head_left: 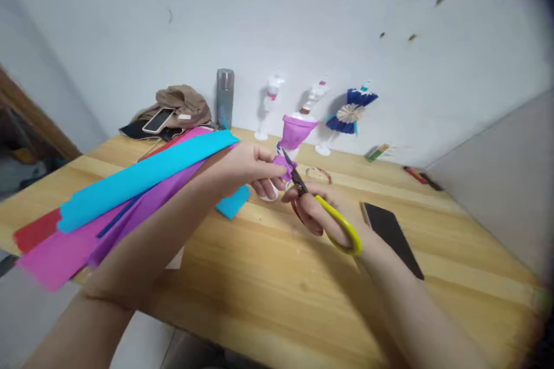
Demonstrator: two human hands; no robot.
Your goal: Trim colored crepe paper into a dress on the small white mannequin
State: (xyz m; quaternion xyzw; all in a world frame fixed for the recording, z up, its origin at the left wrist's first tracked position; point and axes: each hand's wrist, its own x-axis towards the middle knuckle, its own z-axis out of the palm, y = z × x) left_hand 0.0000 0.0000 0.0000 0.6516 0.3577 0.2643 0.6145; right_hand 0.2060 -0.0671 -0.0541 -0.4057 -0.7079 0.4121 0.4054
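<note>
Between the fingertips of my left hand [253, 167] is a small piece of purple paper [283, 166]. My right hand [318, 207] is closed round a pair of scissors [346, 230] with yellow handles. The dark scissor blades reach up and left against the purple paper; whether they cut into it I cannot make out. Just behind my hands stands a small white figure on a stand, with a purple paper skirt [298, 131]. A roll of tape [319, 175] lies right of the blades. A folded blue paper piece [232, 202] rests below my left wrist.
Long strips of blue paper [142, 181], pink and red paper lie on the left, under my left forearm. A flask [225, 98], a cloth bundle with a phone [158, 120], and two more figures [351, 112] stand along the wall. A black phone [393, 236] lies at right.
</note>
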